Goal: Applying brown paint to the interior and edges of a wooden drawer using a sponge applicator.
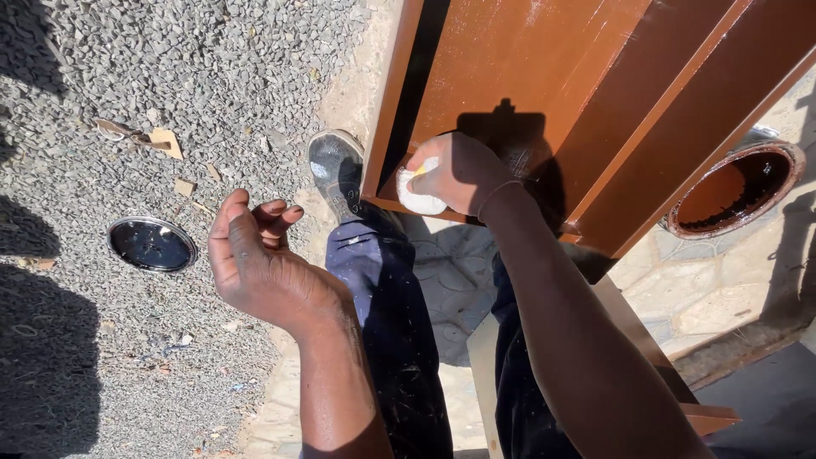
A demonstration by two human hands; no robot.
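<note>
Head view, looking down. At 3 o'clock, round open paint tin (738,189), rust-rimmed, holding brown paint. At 9 o'clock on grey gravel, round shiny tin lid (151,245), lying flat. Near centre, right hand (459,172) with fingers closed around small white pad or cloth (419,197), pressed against glossy brown-painted metal door (595,93), long panels running from 7 toward 1 o'clock. Left hand (255,259) at 8 o'clock, empty, fingers loosely curled, palm up.
</note>
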